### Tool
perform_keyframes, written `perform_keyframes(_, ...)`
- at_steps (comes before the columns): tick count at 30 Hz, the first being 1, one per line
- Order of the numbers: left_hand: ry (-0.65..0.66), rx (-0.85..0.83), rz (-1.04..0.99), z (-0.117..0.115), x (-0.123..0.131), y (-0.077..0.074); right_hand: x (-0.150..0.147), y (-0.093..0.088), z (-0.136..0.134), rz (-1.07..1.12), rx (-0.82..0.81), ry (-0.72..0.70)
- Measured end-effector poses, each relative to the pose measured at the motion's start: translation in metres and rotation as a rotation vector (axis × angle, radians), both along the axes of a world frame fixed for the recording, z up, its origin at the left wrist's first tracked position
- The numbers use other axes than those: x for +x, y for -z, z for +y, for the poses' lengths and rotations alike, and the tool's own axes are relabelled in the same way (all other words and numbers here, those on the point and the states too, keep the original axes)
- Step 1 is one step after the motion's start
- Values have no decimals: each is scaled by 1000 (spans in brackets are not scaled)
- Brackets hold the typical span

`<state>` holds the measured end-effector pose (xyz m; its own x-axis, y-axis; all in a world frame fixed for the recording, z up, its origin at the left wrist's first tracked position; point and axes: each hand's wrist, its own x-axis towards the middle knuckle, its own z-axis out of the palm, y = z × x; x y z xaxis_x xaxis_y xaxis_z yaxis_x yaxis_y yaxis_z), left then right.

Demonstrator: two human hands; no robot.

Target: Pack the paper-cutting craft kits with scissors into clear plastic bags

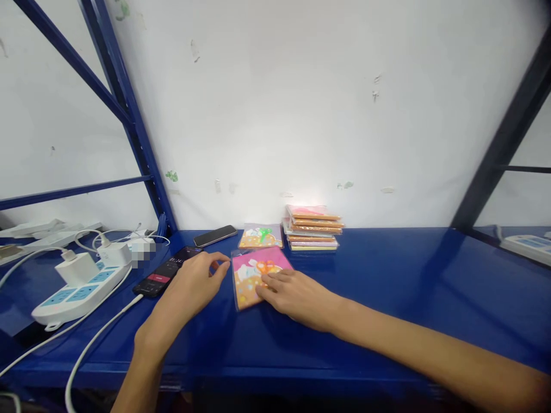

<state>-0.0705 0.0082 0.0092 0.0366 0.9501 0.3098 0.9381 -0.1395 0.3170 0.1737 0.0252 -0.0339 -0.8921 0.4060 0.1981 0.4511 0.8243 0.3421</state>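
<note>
The pink card in a clear bag lies under the right hand, resting flat on it, not gripping. The open left hand is just beside the card. A stack of cards sits past the hands on the blue shelf.

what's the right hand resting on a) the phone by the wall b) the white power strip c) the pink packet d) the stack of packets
C. The fingers of the right hand lie across the lower right part of the pink packet, on the blue shelf.
</note>
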Motion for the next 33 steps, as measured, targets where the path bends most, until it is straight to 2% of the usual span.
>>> perform_keyframes(2, 114, -55, -22, -4, 10, -1, 36, -3, -21, 32, -114, -101)
perform_keyframes(4, 226, -113, -59, -8, 23, 0, 72, -5, -33, 76, -185, -66)
perform_keyframes(7, 295, -189, -74, -12, 43, 6, 114, -6, -36, 180, -201, 110)
perform_keyframes(9, 272, -214, -48, -12, 54, 10, 128, -6, -30, 247, -225, 307)
perform_keyframes(12, 238, -218, -33, -11, 66, 16, 126, -7, -13, 283, -334, 624)
perform_keyframes(15, 200, -210, -65, -10, 71, 17, 109, -9, 5, 241, -393, 750)
perform_keyframes(17, 181, -217, -56, -10, 72, 18, 97, -9, 15, 220, -384, 754)
perform_keyframes(21, 226, -251, 24, -11, 69, 21, 88, -6, 22, 255, -393, 774)
perform_keyframes(26, 118, -285, 151, -13, 68, 22, 91, 0, 18, 335, -445, 791)
perform_keyframes(30, 124, -309, 145, -11, 69, 23, 92, 2, 15, 457, -529, 734)
perform_keyframes(33, 138, -313, 149, -7, 68, 25, 95, 2, 18, 591, -661, 688)
